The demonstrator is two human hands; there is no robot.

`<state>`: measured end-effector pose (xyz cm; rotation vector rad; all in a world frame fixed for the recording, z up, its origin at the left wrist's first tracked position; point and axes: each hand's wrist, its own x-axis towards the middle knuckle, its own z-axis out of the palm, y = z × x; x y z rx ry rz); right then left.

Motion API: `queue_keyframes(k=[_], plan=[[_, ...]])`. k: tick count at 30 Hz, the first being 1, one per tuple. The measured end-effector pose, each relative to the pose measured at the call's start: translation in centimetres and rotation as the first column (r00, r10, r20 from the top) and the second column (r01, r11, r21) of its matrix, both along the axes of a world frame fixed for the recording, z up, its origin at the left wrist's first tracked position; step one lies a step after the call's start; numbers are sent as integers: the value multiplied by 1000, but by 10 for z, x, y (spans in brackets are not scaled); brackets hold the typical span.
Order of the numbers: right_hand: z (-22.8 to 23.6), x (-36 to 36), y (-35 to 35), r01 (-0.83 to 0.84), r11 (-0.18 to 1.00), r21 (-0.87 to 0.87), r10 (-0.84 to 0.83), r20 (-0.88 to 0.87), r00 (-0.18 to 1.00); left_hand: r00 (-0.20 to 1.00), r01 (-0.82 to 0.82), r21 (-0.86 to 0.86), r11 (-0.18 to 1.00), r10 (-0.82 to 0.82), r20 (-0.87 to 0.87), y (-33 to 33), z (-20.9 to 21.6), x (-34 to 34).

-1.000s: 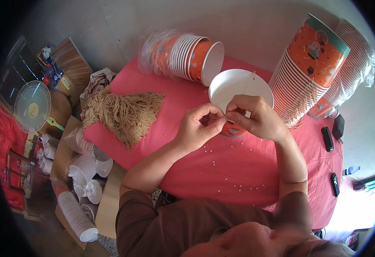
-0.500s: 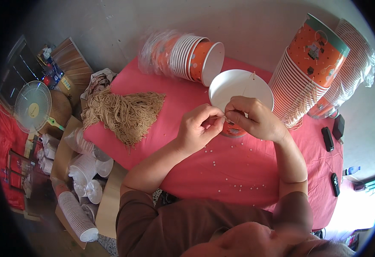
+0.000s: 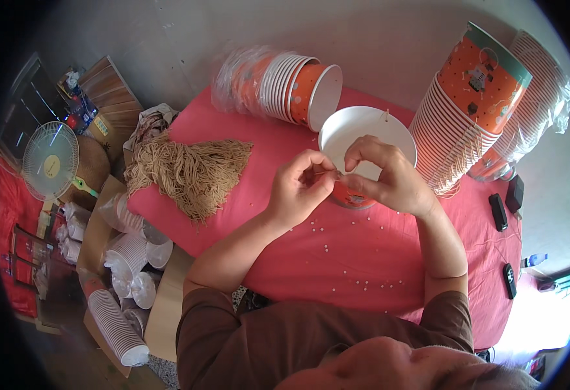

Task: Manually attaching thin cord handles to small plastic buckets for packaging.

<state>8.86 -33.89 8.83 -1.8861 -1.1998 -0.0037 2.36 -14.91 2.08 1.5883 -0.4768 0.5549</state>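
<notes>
An orange paper bucket with a white inside [image 3: 343, 127] stands on the table before me, partly hidden by my hands. A short bit of tan cord [image 3: 387, 117] shows at its far right rim. At the near rim my left hand [image 3: 303, 185] pinches a thin cord between thumb and forefinger, other fingers curled. Touching the same spot from the right, my right hand [image 3: 389, 175] bends thumb and forefinger into a ring, their tips close together at the cord. The cord itself is thin and mostly covered by fingertips.
Left on the pink-covered table [image 3: 285, 260] lies a bundle of tan cords [image 3: 190, 172]. Nested buckets [image 3: 285, 88] lie at the back; a tall stack [image 3: 457, 123] leans right, cords hanging from it. Small white beads [image 3: 363, 284] are scattered nearby. A carton of plastic cups [image 3: 125, 260] stands left.
My right hand's forefinger has lifted and arched away from the thumb, opening a gap between them. My left hand has shifted slightly left and its fingers have loosened a little.
</notes>
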Motion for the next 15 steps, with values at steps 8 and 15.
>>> queue_keyframes(k=[8, 15], plan=[[-4, 1, 1, -68, 997, 40, 58, 205, 977, 825, 303, -430, 850, -460, -329, 10, 6, 4], [-3, -3, 4, -109, 988, 113, 94, 130, 987, 696, 394, -578, 715, -643, -321, 12, 8, 5]])
